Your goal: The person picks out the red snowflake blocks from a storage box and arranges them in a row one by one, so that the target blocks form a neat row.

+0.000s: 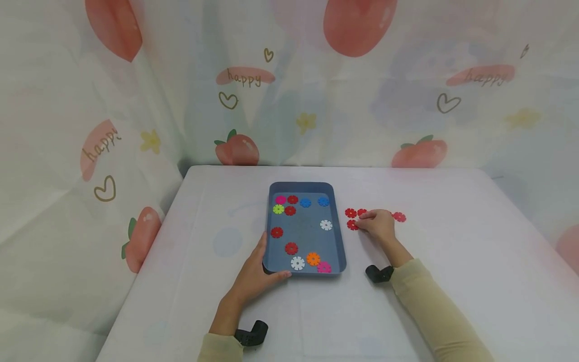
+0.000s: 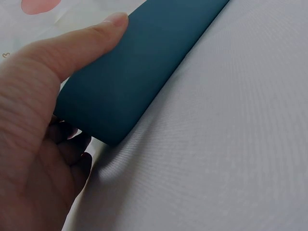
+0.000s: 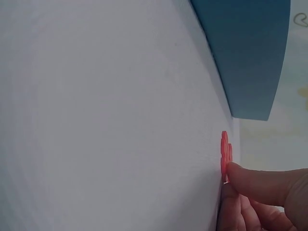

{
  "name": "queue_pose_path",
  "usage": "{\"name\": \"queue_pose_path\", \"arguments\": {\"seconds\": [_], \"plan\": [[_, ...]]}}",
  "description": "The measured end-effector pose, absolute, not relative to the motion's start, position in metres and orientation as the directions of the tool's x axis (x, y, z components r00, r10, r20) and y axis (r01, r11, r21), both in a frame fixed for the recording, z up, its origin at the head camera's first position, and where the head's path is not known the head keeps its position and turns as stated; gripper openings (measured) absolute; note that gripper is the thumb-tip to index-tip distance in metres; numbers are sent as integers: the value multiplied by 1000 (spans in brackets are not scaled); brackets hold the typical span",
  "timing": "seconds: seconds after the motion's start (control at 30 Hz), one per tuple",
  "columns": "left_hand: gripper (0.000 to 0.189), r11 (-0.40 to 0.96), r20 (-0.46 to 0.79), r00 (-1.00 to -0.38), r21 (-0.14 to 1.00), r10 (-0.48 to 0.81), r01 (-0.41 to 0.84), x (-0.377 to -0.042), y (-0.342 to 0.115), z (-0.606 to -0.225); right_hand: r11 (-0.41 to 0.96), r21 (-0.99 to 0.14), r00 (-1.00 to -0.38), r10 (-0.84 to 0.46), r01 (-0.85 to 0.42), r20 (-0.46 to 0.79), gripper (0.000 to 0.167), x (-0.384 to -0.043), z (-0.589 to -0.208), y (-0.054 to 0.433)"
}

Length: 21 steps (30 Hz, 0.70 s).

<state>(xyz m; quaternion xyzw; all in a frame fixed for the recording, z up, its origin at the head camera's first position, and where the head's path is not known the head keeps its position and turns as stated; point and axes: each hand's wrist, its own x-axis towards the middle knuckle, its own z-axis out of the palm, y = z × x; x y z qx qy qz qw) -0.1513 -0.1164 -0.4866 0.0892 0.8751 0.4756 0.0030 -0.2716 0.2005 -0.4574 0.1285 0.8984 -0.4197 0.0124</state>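
A blue rectangular tray lies on the table with flower-shaped plastic discs scattered inside. My left hand grips its near left corner. In the left wrist view the thumb lies along the tray's wall and the other fingers curl round the corner. Right of the tray, my right hand pinches a red flower-shaped disc at the tabletop, thumb against its edge in the right wrist view. Beside it are more red discs, some partly hidden by the hand, and another red disc shows past the knuckles.
Inside the tray are a white disc, an orange disc, a yellow-green disc, a blue disc and several others. A white cloth covers the table. A printed curtain hangs behind it.
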Motion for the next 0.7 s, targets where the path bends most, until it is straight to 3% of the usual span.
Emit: {"name": "queue_pose_path", "arguments": {"seconds": [0.57, 0.7], "plan": [[108, 534, 78, -985, 832, 155, 150, -151, -116, -487, 580, -769, -961, 218, 269, -171, 28, -271, -452, 200], [107, 533, 82, -984, 832, 158, 155, -151, -116, -486, 581, -783, -972, 187, 225, -140, 29, -274, -447, 199]]}}
